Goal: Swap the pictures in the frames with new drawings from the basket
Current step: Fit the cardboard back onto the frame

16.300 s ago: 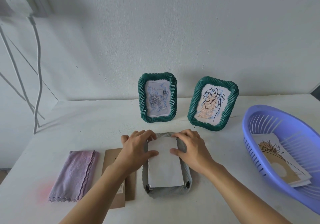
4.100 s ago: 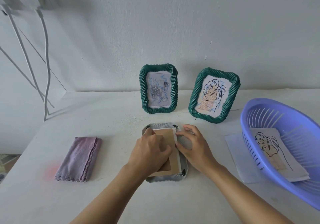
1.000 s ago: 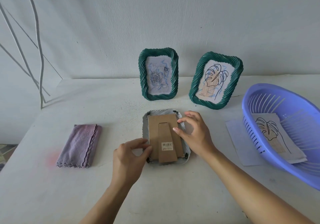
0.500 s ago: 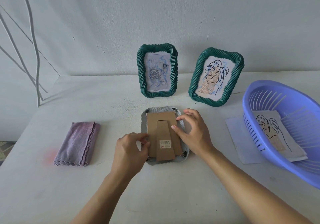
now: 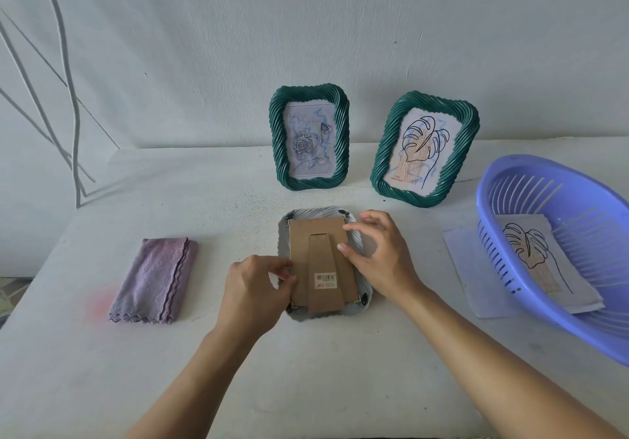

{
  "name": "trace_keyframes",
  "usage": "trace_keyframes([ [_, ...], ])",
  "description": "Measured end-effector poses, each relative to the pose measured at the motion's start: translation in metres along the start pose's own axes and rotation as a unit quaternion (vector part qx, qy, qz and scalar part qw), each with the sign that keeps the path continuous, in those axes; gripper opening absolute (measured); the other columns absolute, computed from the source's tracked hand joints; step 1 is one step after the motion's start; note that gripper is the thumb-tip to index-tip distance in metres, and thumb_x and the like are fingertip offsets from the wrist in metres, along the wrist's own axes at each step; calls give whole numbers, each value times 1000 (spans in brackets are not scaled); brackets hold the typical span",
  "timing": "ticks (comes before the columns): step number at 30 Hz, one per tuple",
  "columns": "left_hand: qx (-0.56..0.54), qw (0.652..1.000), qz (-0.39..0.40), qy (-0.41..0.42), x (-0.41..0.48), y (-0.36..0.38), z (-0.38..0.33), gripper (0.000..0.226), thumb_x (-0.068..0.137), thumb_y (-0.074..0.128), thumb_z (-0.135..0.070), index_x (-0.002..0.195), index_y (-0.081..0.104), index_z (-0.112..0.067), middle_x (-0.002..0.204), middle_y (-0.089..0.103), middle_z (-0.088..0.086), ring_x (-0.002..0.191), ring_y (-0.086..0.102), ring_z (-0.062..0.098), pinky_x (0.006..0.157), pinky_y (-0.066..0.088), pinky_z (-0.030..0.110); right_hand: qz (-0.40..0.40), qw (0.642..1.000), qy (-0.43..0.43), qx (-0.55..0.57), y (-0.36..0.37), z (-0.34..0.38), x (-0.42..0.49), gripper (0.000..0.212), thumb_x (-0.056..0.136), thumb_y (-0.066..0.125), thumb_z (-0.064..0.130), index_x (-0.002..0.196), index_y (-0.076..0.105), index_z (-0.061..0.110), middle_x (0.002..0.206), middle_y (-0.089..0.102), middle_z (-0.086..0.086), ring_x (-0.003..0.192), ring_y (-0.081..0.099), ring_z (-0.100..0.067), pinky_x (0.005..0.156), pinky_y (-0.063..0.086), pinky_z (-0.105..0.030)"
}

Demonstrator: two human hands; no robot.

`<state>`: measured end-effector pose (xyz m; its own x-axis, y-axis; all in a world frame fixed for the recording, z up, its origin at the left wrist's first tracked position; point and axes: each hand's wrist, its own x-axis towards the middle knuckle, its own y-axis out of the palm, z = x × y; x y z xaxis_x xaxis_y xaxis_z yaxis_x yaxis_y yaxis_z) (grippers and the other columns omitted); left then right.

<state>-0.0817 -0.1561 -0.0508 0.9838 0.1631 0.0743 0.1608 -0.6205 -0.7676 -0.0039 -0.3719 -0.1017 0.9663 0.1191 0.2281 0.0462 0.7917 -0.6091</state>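
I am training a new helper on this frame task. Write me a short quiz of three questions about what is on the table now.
1. True or false: the face-down frame lies between the left hand and the right hand, with its cardboard backing upward.
2. How many green frames stand upright near the wall?
3. The folded purple cloth lies: A) left of the face-down frame; B) between the green frames; C) on the cardboard backing.
Key: 1 true; 2 two; 3 A.
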Motion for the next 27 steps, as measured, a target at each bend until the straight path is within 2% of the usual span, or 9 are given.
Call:
trace_keyframes([
  [4, -1, 1000, 16, -10, 2, 0, 2, 16, 81, 77, -19, 97, 79, -22, 79, 73, -18, 65, 57, -2, 67, 37, 6, 3, 1000, 3, 0, -1, 1, 0, 31, 78, 83, 27, 107, 75, 21, 121, 52, 0, 119, 52, -13, 102, 38, -23],
  [6, 9, 1000, 23, -5, 4, -1, 3, 17, 79, 78, -20, 96, 77, -24, 78, 71, -20, 71, 58, -3, 69, 35, 4, 7, 1000, 8, -2, -1, 2, 0, 31, 78, 83, 27, 107, 75, 21, 122, 51, 0, 119, 51, -13, 102, 36, -21],
  [10, 60, 997, 53, 11, 16, -5, 2, 32, 75, 77, -34, 106, 70, -34, 86, 68, -21, 89, 62, 11, 82, 49, 33, 15, 1000, 10, -11, -4, 6, 1, 31, 77, 83, 27, 107, 74, 21, 121, 51, 0, 119, 51, -14, 101, 34, -19],
  [12, 74, 995, 70, 20, 26, -6, 2, 41, 70, 73, -46, 110, 68, -37, 93, 65, -19, 93, 60, 14, 86, 49, 40, 17, 1000, 7, -21, -6, 9, 4, 31, 75, 84, 27, 105, 74, 22, 117, 51, 1, 116, 52, -15, 100, 35, -21],
  [14, 69, 995, 66, 24, 37, -3, 2, 41, 72, 64, -52, 109, 69, -37, 96, 64, -16, 93, 61, 16, 87, 49, 42, 17, 999, 5, -35, -6, 11, 7, 31, 73, 85, 26, 102, 74, 23, 113, 51, 3, 112, 54, -17, 99, 40, -26],
  [17, 52, 998, 26, 26, 51, 6, 7, 24, 87, 64, -46, 108, 71, -35, 98, 63, -13, 95, 61, 17, 88, 45, 41, 19, 999, 6, -50, -5, 13, 10, 33, 70, 85, 27, 101, 73, 24, 110, 54, 5, 110, 55, -18, 100, 44, -35],
  [19, 54, 998, 7, 26, 58, 12, 10, 21, 91, 62, -41, 109, 71, -34, 99, 60, -11, 96, 61, 17, 85, 39, 37, 25, 998, 9, -65, -5, 15, 11, 36, 72, 84, 29, 106, 71, 26, 111, 55, 6, 109, 54, -18, 98, 43, -33],
  [21, 64, 998, -3, 26, 64, 16, 12, 22, 92, 61, -40, 111, 70, -33, 101, 57, -9, 97, 60, 17, 84, 34, 36, 41, 995, 11, -90, -7, 18, 14, 43, 73, 82, 31, 114, 68, 27, 113, 57, 6, 111, 52, -19, 97, 41, -31],
  [27, 78, 997, -2, 16, 74, 15, 16, 31, 83, 70, -48, 112, 68, -37, 106, 57, -7, 96, 61, 19, 83, 35, 37, 112, 983, 27, -145, -12, 25, 26, 63, 77, 79, 36, 134, 53, 29, 127, 54, 2, 121, 45, -24, 100, 40, -38],
])
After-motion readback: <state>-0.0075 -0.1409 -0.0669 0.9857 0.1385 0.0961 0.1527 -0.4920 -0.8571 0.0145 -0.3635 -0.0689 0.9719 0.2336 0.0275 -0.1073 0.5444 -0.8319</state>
